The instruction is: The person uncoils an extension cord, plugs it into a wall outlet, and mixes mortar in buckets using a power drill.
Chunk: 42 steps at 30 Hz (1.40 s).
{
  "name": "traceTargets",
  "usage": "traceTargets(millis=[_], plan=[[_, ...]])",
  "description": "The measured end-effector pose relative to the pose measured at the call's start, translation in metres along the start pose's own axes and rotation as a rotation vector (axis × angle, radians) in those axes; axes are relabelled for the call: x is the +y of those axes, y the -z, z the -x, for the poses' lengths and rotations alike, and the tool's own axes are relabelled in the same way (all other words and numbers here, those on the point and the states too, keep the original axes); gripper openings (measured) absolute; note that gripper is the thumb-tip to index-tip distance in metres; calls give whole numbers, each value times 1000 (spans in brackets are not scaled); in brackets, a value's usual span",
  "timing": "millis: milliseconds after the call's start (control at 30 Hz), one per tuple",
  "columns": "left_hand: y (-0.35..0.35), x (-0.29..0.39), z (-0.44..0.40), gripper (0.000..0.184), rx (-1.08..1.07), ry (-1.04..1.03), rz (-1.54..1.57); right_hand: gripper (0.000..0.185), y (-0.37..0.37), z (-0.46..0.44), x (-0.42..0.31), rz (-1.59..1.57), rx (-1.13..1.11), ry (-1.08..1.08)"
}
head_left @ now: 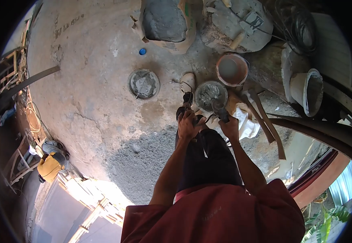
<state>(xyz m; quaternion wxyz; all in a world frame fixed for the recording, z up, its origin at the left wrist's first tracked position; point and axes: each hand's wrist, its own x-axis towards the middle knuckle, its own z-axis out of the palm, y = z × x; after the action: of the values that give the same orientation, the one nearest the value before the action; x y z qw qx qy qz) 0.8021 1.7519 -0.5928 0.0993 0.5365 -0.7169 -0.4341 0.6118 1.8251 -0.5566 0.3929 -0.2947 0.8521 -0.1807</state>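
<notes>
My left hand (189,126) is closed on a dark tool part (187,99) with a cord near it, just left of a round bucket of wet grey mix (211,96). On the bucket's right side, my right hand (229,128) grips the dark handle of a power tool (219,108), whose front end reaches over the bucket's rim. Whether the two dark parts are joined cannot be made out. A shoe (187,82) stands beside the bucket.
An open bag of grey powder (164,22) lies ahead. A second bucket (143,84) stands left, a reddish bucket (232,69) to the right. Curved strips (265,121) lean at the right, near a tipped pale bucket (313,93). A person in yellow (50,167) is far left.
</notes>
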Motion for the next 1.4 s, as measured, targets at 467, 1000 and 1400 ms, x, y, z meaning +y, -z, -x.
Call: traceTargets(millis=[467, 1000, 1400], plan=[[2, 1, 4, 38, -9, 7, 25, 33, 1, -6, 0, 3, 12, 77], [7, 19, 0, 57, -189, 30, -64, 56, 60, -46, 98, 786, -650, 582], [-7, -1, 6, 52, 1, -58, -29, 34, 7, 30, 64, 165, -55, 91]])
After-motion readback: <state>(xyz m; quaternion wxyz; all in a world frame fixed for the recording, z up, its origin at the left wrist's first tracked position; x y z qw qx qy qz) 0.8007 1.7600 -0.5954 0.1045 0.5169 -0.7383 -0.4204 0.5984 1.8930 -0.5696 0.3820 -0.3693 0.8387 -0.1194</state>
